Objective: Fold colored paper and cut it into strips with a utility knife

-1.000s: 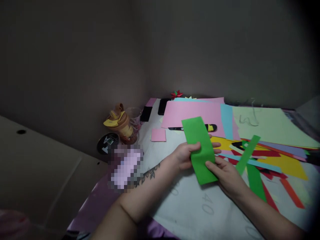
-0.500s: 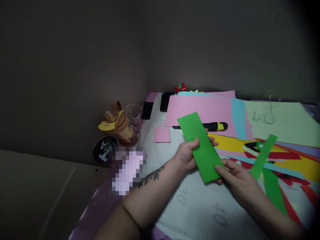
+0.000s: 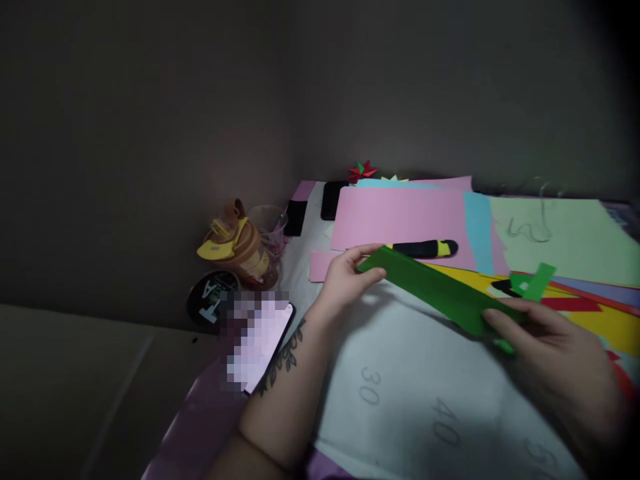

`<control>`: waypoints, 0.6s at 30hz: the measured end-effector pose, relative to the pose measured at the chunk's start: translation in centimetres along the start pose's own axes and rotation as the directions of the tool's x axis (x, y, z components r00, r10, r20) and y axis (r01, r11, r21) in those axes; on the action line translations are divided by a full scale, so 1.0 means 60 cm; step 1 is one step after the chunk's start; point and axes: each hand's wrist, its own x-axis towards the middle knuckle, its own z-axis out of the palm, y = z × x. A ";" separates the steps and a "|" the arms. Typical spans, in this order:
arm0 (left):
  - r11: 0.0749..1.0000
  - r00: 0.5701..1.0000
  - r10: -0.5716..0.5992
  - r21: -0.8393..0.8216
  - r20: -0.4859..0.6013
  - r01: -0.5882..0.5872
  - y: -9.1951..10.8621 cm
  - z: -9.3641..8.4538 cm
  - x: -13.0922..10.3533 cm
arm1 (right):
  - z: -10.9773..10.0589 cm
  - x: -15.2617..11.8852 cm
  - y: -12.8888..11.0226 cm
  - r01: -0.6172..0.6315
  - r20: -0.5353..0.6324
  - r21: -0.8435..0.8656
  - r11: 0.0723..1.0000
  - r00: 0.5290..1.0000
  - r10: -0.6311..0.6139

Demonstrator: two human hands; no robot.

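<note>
A long green strip of paper (image 3: 430,290) is stretched between my two hands, tilted above the white sheet. My left hand (image 3: 353,273) pinches its far left end, thumb on the near face. At the right end, my right hand (image 3: 545,333) grips the strip between thumb and fingers; part of this hand is dim and blurred. Behind the strip lies a black and yellow utility knife (image 3: 425,249), its blade end hidden. A pink paper square (image 3: 320,267) is partly covered by my left hand.
White paper (image 3: 395,360) with pencilled numbers covers the table. Pink paper sheets (image 3: 400,217), a pale green sheet (image 3: 565,240) and coloured scraps lie behind and right. On the left are a brown tumbler (image 3: 245,253), a clear cup (image 3: 270,220) and a phone (image 3: 265,347).
The green paper has swung from upright to nearly level and tipped edge-on. My left hand moved up and left to its end; my right hand moved right.
</note>
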 end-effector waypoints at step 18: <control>0.849 0.931 -0.177 0.529 0.319 -0.020 -0.044 -0.044 -0.004 | 0.009 0.019 0.050 0.151 0.235 0.038 0.988 0.959 -0.156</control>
